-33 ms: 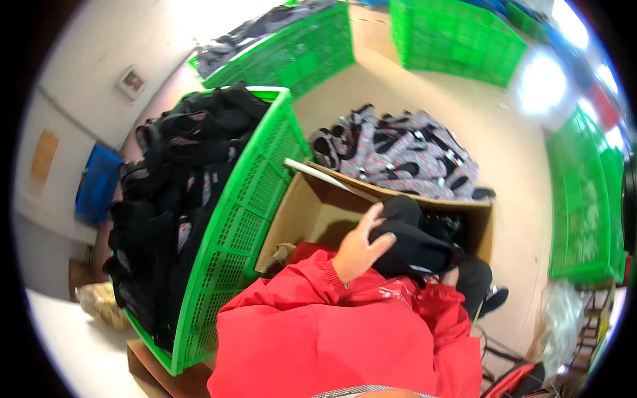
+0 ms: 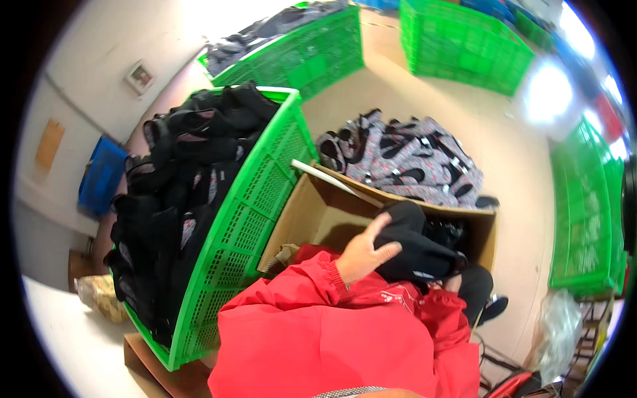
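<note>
Green perforated crate: at the person's left, piled with black footwear pieces; its side wall limits the left arm's outward space. Red sleeves: both forearms angle toward the lap. Open cardboard carton: directly ahead; its far wall separates the hands from a heap of speckled grey footwear pieces. Black fabric piece: above the lap, before the carton; long axis roughly left to right, right end slightly nearer the person. Which end is the front cannot be determined. Left hand: back upward, fingers spread, directed forward-right beside the piece's left end; contact unconfirmed. Right hand: at the right end, mostly hidden; finger closure cannot be determined.
</note>
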A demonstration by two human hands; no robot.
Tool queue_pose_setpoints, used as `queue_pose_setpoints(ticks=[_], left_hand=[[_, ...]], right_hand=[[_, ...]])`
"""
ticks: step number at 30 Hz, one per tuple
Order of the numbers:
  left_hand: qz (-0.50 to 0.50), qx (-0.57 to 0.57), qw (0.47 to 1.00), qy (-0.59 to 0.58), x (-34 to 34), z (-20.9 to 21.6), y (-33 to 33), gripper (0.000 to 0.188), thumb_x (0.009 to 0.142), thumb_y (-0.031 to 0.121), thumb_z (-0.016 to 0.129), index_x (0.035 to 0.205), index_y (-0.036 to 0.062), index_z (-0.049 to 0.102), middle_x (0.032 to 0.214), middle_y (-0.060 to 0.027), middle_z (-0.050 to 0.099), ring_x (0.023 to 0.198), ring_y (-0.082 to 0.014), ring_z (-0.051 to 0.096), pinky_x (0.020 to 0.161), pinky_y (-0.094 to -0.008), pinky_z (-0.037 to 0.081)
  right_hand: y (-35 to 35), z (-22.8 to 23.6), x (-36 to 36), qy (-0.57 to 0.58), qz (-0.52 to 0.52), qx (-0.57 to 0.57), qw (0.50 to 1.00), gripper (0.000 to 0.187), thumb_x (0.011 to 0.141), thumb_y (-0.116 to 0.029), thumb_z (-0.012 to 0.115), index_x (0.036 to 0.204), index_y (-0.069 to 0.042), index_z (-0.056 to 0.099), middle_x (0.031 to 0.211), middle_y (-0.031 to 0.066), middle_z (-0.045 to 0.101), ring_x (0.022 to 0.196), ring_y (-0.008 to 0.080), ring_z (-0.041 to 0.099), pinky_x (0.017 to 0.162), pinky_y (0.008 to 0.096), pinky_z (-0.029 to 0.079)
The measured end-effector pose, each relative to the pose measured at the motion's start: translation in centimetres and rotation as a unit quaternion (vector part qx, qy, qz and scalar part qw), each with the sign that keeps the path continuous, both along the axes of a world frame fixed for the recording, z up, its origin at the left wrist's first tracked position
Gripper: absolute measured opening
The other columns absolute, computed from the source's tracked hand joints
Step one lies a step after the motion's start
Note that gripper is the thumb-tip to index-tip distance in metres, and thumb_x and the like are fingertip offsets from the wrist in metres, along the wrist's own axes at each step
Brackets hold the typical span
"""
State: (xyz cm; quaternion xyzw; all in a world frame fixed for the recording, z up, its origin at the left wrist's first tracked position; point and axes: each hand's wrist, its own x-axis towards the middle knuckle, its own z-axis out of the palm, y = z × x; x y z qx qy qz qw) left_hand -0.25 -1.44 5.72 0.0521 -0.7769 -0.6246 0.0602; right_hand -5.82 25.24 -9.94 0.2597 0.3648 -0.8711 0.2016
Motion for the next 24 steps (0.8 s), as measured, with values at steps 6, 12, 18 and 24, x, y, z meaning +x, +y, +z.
queue_pose_setpoints(ticks=[6,12,18,24], left_hand=[[-0.111,0.133,0.981,-0.084,1.6,-1.1,-1.6,0.044,0.087,0.014,0.069,0.127,0.0014,0.056,0.113,-0.0116,0.066,0.105,-0.0173,0.06,0.095,-0.0306,0.046],[-0.097,-0.096,0.986,-0.094,1.6,-0.2,-1.9,0.056,0.079,0.018,0.075,0.13,0.0049,0.054,0.12,-0.0185,0.062,0.112,-0.0267,0.059,0.097,-0.0339,0.045],[-0.059,-0.108,0.992,-0.01,1.4,-2.5,-1.9,0.053,0.075,0.013,0.073,0.124,0.0041,0.055,0.121,-0.018,0.06,0.114,-0.0293,0.058,0.097,-0.0346,0.045],[0.02,0.066,0.997,-0.039,0.2,-7.1,-3.7,0.038,0.089,0.01,0.061,0.126,0.0014,0.056,0.113,-0.0127,0.064,0.107,-0.0173,0.059,0.095,-0.0302,0.045]], right_hand=[[-0.2,-0.9,-0.9,0.038,-0.028,0.003,0.999,0.048,0.095,-0.059,0.046,0.105,-0.014,0.062,0.092,0.0075,0.068,0.052,0.0198,0.058,0.043,0.0275,0.048],[7.7,-10.1,-3.6,0.056,0.197,-0.045,0.978,0.059,0.096,-0.061,0.036,0.102,-0.009,0.061,0.096,0.013,0.067,0.076,0.0272,0.066,0.059,0.0407,0.055],[-1.1,1.6,-1.1,0.065,-0.048,-0.001,0.997,0.049,0.096,-0.051,0.046,0.11,-0.007,0.063,0.102,0.0119,0.067,0.088,0.0291,0.066,0.077,0.0423,0.056],[-1.6,6.0,0.1,0.555,-0.01,0.575,0.601,0.033,0.095,-0.036,0.051,0.112,-0.01,0.062,0.103,0.0062,0.065,0.088,0.0188,0.063,0.082,0.0325,0.049]])
